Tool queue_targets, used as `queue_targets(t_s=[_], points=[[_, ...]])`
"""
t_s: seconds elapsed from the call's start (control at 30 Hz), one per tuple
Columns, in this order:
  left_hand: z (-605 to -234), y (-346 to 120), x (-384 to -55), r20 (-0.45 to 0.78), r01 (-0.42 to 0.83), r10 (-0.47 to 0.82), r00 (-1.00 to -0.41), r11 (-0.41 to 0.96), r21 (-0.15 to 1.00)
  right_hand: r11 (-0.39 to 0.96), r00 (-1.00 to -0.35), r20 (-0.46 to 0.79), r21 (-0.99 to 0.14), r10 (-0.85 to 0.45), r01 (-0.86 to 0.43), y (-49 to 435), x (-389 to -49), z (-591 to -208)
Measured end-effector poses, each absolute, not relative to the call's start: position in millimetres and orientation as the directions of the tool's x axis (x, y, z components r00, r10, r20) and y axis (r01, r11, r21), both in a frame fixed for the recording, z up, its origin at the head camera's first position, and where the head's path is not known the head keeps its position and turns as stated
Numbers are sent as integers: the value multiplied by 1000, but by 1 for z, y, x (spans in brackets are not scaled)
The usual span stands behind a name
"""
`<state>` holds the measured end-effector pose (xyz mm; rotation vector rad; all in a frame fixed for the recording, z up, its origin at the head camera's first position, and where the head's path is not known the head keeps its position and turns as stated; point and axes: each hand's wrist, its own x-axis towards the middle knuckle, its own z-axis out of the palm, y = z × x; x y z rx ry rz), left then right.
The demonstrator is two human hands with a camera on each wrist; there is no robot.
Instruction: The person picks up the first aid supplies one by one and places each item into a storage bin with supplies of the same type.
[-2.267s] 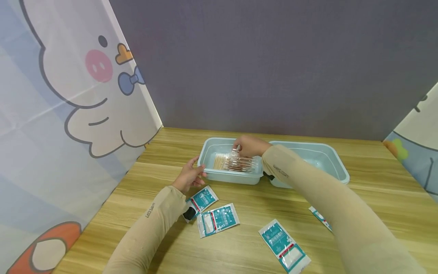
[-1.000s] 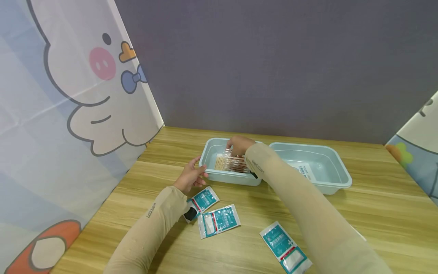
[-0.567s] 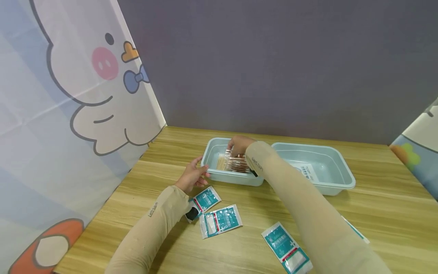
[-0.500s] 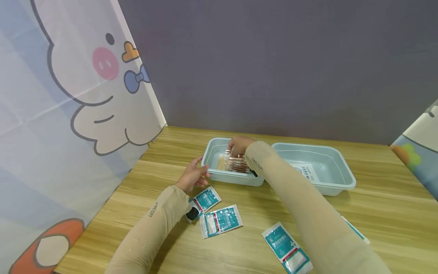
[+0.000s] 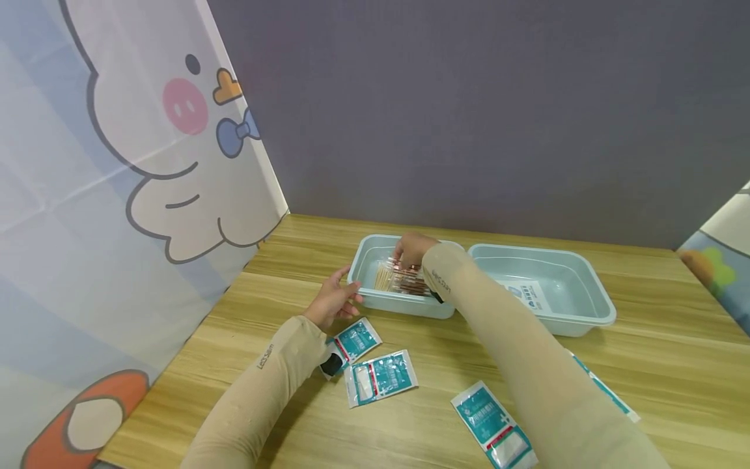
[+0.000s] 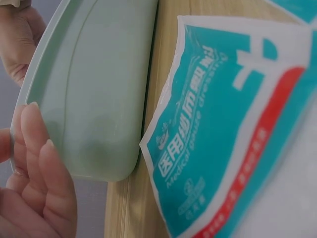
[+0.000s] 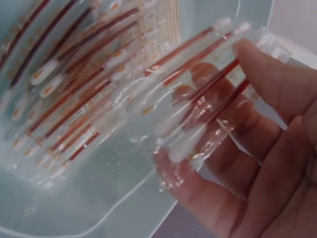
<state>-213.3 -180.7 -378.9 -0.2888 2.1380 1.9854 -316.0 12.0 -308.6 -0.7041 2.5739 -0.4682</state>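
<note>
My right hand [image 5: 413,249] reaches into the left pale-blue plastic bin [image 5: 404,305]. In the right wrist view it pinches a clear sachet of iodine cotton swabs [image 7: 198,94], thumb on top and fingers beneath. The swabs have reddish-brown shafts and white tips. More sachets of swabs [image 7: 74,99] lie in the bin below, with plain wooden sticks [image 5: 383,277] at their left. My left hand [image 5: 335,302] grips the bin's near left corner, thumb over the rim and fingers against the outer wall. A teal-and-white gauze dressing packet [image 6: 208,114] lies just below this hand.
A second pale-blue bin [image 5: 586,286] stands at the right, a white-and-blue labelled packet [image 5: 527,294] inside. More gauze dressing packets [image 5: 382,378] lie on the wooden table [image 5: 433,423], one partly behind the right sleeve [image 5: 527,345]. A grey panel [image 5: 469,117] rises behind.
My right hand has moved slightly leftward within the left bin since the earliest frame and stays among the swab sachets. The left hand keeps its grip. The view has shifted a little.
</note>
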Motion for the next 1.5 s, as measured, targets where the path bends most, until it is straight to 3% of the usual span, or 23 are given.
queue_targets(t_s=[0.47,0.73,0.93,1.5], points=[[-376,-182,-213,-285,-284,-6,-959,86,955,800,-646,-474,-392,-599,-454,11,-332,-330],[-375,-177,-215,-275,-275,-6,-961,87,958,832,-721,-422,-359,-549,-424,19,-331,-319],[-376,-179,-210,-286,-285,-3,-958,106,953,821,-766,-348,-417,-541,-390,21,-327,-315],[-374,-183,-209,-276,-273,15,-961,112,955,770,-665,-412,-472,-623,-429,86,-295,-294]])
